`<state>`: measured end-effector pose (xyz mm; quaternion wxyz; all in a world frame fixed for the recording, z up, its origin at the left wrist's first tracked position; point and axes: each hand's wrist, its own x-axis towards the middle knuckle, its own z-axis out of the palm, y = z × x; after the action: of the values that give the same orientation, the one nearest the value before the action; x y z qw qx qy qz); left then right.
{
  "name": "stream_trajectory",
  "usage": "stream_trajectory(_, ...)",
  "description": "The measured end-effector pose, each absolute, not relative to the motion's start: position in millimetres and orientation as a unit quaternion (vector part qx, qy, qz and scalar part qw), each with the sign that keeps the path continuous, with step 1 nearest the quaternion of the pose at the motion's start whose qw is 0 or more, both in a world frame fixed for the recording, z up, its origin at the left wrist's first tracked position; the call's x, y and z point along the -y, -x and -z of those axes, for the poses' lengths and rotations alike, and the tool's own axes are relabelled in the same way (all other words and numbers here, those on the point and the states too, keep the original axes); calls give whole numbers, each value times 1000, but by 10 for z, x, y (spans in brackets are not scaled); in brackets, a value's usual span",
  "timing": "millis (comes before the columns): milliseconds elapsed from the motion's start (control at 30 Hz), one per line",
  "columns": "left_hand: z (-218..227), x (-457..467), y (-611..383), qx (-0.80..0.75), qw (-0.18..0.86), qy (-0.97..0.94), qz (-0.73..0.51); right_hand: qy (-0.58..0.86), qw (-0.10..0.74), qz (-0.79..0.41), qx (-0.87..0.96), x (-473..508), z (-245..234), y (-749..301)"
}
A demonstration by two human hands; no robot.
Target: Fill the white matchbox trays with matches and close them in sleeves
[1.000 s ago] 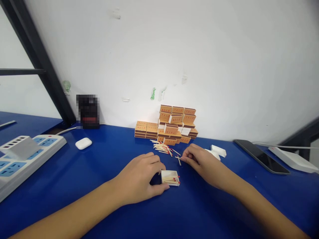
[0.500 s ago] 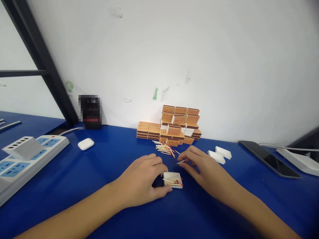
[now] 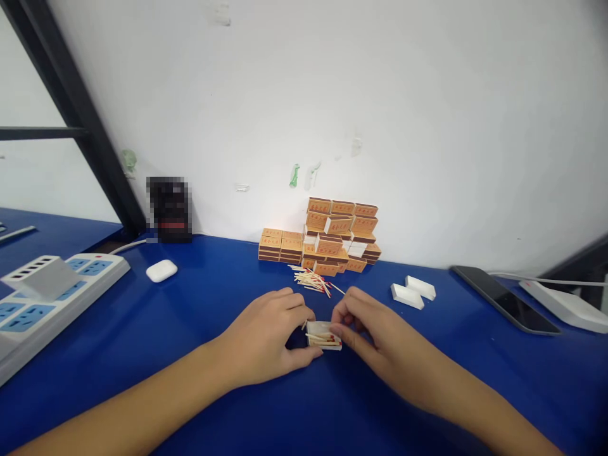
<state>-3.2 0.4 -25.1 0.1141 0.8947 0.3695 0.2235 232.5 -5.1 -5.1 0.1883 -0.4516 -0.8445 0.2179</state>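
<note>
A small white matchbox tray (image 3: 319,327) stands on the blue table with several red-headed matches (image 3: 323,341) lying in it. My left hand (image 3: 270,335) grips the tray's left end between thumb and fingers. A light stick end shows beside the left fingertips. Over the tray's right end, my right hand (image 3: 375,332) has thumb and forefinger pinched together on a match, which the fingers mostly hide. Behind the tray lies a loose pile of matches (image 3: 311,280), and one match (image 3: 337,289) points toward the right hand.
Orange matchboxes (image 3: 327,247) are stacked against the wall, with a lower stack (image 3: 280,246) on their left. Two white trays (image 3: 407,296) lie to the right, near a phone (image 3: 503,297). At left are a power strip (image 3: 90,297), a white earbud case (image 3: 161,271) and a blurred-out dark object (image 3: 170,209).
My right hand has moved left and down with its match, from beside the tray to over its right end. The left hand keeps its grip. The view has shifted slightly.
</note>
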Motion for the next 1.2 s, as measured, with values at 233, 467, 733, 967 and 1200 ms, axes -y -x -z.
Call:
stream_trajectory(233, 235, 4, 18, -368, 118, -896, -220, 486, 260, -127, 824, -190, 192, -2466)
stream_trajectory(467, 238, 13, 17, -361, 114, -898, -223, 531, 298, -81, 789, -505, 351, -2307)
stream_trajectory(733, 222, 0, 16, -357, 117, -900, -220, 533, 225, -106, 809, -536, 333, -2273)
stream_trajectory(967, 220, 8, 21, -356, 107, -901, -225, 485, 204, -178, 831, -312, 119, -2506)
stream_trajectory(1200, 200, 12, 7, -355, 110, -902, -220, 440, 190, -265, 837, -85, -13, -2460)
